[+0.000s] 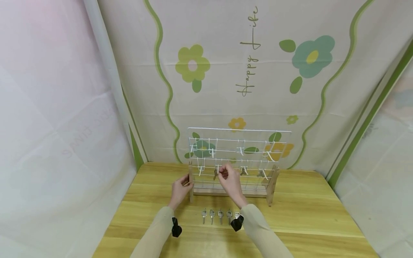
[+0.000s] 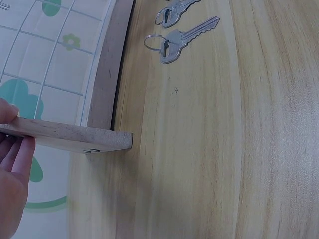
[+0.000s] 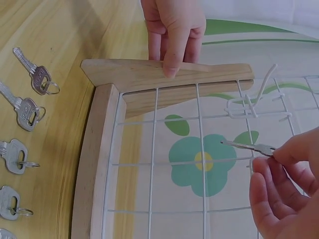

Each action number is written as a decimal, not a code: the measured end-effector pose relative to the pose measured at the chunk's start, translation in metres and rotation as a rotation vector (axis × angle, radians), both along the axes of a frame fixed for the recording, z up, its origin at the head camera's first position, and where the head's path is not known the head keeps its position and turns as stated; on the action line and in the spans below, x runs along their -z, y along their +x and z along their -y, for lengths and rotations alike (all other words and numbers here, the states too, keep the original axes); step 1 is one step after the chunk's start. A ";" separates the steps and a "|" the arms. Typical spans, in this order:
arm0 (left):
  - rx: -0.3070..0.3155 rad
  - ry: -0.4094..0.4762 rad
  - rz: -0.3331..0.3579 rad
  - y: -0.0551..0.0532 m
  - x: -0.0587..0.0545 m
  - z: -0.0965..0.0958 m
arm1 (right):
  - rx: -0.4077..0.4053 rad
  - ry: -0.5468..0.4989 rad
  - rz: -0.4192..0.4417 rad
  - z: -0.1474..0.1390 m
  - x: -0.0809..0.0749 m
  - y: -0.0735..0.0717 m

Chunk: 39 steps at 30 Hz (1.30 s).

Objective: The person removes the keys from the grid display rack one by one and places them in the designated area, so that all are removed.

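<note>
A white wire grid rack (image 1: 239, 129) with hooks stands on wooden end supports. My left hand (image 1: 182, 188) grips the rack's left wooden support (image 2: 75, 132), thumb on one face and fingers on the other. In front of the grid, my right hand (image 1: 230, 181) pinches a metal key (image 3: 251, 147) between thumb and fingertips; the key's blade points away from the hand. Close by, in the right wrist view, a white hook (image 3: 259, 94) juts from the grid. The key's ring end is mostly hidden by the fingers.
Several keys with rings lie in a row on the wooden table (image 1: 309, 215), the nearest key (image 2: 174, 45) close to the rack's base. Other keys hang on lower hooks to the right, one key (image 1: 260, 173) near the right support. A flowered cloth (image 1: 219, 100) stands behind.
</note>
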<state>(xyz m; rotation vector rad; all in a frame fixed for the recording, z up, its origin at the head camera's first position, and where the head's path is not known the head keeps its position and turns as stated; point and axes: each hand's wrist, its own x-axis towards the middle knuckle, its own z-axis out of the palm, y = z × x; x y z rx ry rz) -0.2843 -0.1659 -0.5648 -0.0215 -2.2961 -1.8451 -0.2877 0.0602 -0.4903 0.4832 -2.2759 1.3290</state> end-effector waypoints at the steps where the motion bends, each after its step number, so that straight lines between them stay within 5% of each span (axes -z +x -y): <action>1: -0.002 -0.001 0.004 0.000 0.000 0.000 | -0.004 0.004 0.007 -0.001 0.000 0.001; 21: -0.004 0.000 0.015 0.002 0.002 -0.002 | -0.041 -0.011 0.100 -0.012 -0.007 0.029; 33: -0.013 0.001 0.018 0.001 0.001 0.000 | 0.011 0.041 0.188 -0.042 0.022 0.041; 39: 0.007 -0.001 0.005 0.007 -0.010 -0.003 | 0.034 0.109 0.179 -0.061 0.042 0.045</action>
